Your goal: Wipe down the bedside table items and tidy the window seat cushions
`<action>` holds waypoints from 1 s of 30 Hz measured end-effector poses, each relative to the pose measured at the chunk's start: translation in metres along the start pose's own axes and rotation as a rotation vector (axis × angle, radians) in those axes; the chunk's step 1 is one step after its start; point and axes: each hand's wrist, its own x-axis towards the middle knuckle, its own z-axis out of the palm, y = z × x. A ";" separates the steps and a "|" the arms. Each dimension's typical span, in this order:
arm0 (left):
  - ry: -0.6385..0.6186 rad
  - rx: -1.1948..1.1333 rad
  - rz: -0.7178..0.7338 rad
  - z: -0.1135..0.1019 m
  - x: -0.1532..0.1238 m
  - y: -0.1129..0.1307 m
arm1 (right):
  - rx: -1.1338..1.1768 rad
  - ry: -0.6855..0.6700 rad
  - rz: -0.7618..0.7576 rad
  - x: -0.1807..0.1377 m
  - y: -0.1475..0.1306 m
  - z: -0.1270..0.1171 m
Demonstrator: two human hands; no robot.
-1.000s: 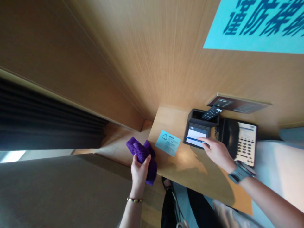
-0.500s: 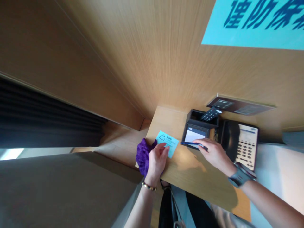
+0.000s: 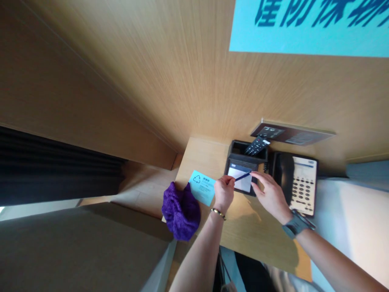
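Note:
Both hands meet over a black desk tray [image 3: 240,162] holding a white notepad [image 3: 243,183]. A thin blue pen [image 3: 242,177] lies slanted across the pad, and both hands pinch it. My left hand [image 3: 224,192] is closed on its lower end. My right hand [image 3: 268,191], with a grey watch on the wrist, has its fingertips on the upper end. A purple cloth [image 3: 181,211] lies bunched at the left edge of the wooden bedside shelf [image 3: 249,219], free of either hand. A light blue card [image 3: 201,187] with a recycling symbol lies between cloth and tray.
A black remote [image 3: 257,145] leans in the tray's rear slot. A corded telephone [image 3: 296,183] sits right of the tray, under a wall switch panel [image 3: 291,134]. Wood panelling rises behind, with a light blue sign [image 3: 310,26] at the top right. Dark curtains [image 3: 57,170] hang at left.
My left hand let go of the purple cloth, left it on the shelf edge and moved right to the pen. My right hand lifted the pen's end off the notepad.

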 end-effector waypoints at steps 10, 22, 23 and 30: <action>0.005 0.395 0.079 0.017 0.016 -0.002 | -0.093 -0.069 0.007 -0.012 0.030 0.018; -0.051 0.999 0.312 0.017 0.009 0.008 | -0.259 -0.179 -0.018 0.003 0.034 0.029; -0.061 1.017 0.330 0.017 0.010 0.007 | -0.271 -0.182 -0.022 0.004 0.034 0.029; 0.059 0.992 0.363 -0.014 0.010 0.013 | -0.337 -0.182 -0.030 0.010 0.027 0.025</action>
